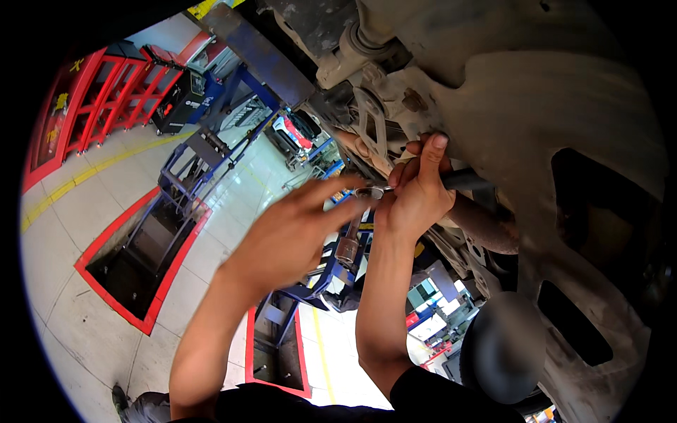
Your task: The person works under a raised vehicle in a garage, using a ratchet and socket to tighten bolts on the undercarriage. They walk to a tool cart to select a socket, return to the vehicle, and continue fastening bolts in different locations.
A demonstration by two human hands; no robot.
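Note:
Beneath a raised car, my right hand (422, 190) is closed around a ratchet wrench, thumb pointing up. The wrench's black handle (469, 179) sticks out to the right of that hand. Its shiny metal head (369, 192) shows between my two hands. My left hand (285, 229), slightly blurred, has its fingers on either side of this head, seemingly pinching it. A brownish socket (346, 250) hangs below the head on a short shaft, apart from the car's parts. Part of the wrench is hidden behind my fingers.
The car's dirty underbody panel (522, 92) fills the right side, with suspension parts (370, 116) just beyond my hands. A blue lift beam (261, 60) runs overhead. Red-edged floor pits (144, 317) lie below left. Red shelving (106, 99) lines the far left.

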